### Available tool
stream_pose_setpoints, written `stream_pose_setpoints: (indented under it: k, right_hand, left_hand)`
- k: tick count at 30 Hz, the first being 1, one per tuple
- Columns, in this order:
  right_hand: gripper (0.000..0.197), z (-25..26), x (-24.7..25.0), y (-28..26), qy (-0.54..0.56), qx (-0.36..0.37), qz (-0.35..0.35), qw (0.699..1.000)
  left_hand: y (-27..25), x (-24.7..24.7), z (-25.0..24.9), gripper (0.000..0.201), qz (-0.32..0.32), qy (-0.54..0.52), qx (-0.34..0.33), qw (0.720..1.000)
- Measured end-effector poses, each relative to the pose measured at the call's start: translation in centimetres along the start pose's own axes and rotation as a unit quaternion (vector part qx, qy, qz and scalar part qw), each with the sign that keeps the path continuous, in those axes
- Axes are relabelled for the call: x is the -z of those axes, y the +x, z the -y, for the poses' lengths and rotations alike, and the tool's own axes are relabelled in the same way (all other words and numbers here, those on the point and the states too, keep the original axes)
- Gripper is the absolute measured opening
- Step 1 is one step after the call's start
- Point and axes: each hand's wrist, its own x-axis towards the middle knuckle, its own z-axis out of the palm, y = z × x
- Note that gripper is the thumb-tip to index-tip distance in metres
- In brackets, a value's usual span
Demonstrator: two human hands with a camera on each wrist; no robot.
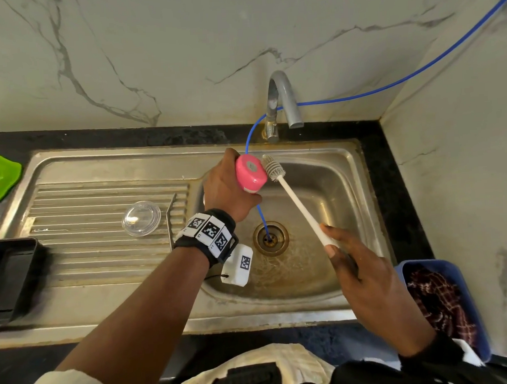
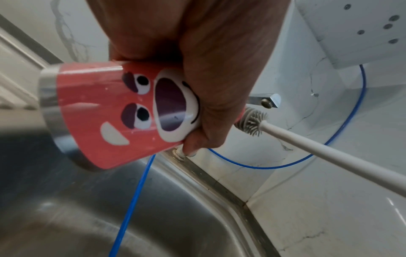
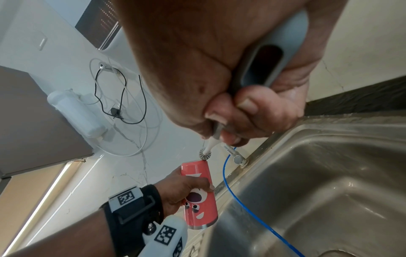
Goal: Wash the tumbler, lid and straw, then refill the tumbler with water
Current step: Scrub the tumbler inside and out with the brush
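Marble wall backing steel sink [image 1: 344, 154]. Left hand [image 1: 225, 190] gripping tumbler [image 1: 250, 174] over basin, base toward camera. Right hand [image 1: 365, 271] fingers pinching brush [image 1: 293, 198] handle, bristles touching base edge. Lid [image 1: 141, 218], straw [image 1: 171, 222] lying on drainboard. Advice: keeping tumbler steady, scrubbing all round.

No words, brands or numbers can be read anywhere in these views.

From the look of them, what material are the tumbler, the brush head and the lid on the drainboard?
Tumbler: probably steel with a glossy pink printed coat; a bare silvery band circles one end. Brush head: likely silicone; thick, soft grey bristles. Lid: clear plastic, it seems; the drainboard ridges show through.
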Motion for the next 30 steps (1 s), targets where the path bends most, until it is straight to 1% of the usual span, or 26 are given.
stream_pose_setpoints:
  k: [2,6,10,13,14,16,18,19,23,27,30]
  right_hand:
    - [0.037,0.0,0.0,0.8,-0.002,-0.004,-0.001,1.000]
    - [0.037,0.2,-0.1,2.1,0.005,-0.014,-0.008,1.000]
    - [0.037,0.0,-0.1,1.0,0.005,0.001,0.000,1.000]
    - [0.037,-0.6,-0.1,0.0,0.007,-0.011,0.005,1.000]
    - [0.038,-0.8,-0.2,0.0,0.014,-0.011,0.005,1.000]
    - [0.038,-1.0,-0.2,0.5,0.029,-0.011,0.007,0.999]
    - [0.036,-0.8,-0.3,1.4,0.023,-0.022,0.009,0.999]
    - [0.035,-0.7,-0.4,1.8,0.019,-0.024,0.011,0.999]
    - [0.033,0.4,-0.7,2.2,0.028,-0.004,0.017,0.999]
    - [0.034,1.3,-0.2,1.4,0.016,0.003,0.034,0.999]
    - [0.035,1.7,-0.1,0.9,0.017,0.008,0.045,0.999]
  left_hand:
    - [-0.2,-0.4,-0.4,0.077,0.013,0.002,-0.010,1.000]
    - [-0.5,-0.6,-1.0,0.079,0.029,0.042,-0.033,0.998]
    - [0.0,-0.1,-0.3,0.077,0.023,0.057,-0.033,0.998]
    - [0.0,0.2,0.2,0.076,0.021,0.069,-0.038,0.997]
    - [-0.2,0.3,0.2,0.076,0.028,0.070,-0.042,0.996]
    - [-0.7,0.0,0.0,0.078,0.062,0.067,-0.065,0.994]
    - [-1.4,-0.8,-0.4,0.081,0.095,0.074,-0.092,0.988]
    - [-1.6,-1.1,-0.5,0.081,0.099,0.082,-0.097,0.987]
    - [-1.1,-1.1,-0.4,0.084,0.081,0.101,-0.065,0.989]
    - [-0.5,-0.4,0.1,0.072,0.052,0.118,-0.034,0.991]
    - [-0.3,-0.3,0.6,0.068,0.043,0.133,-0.013,0.990]
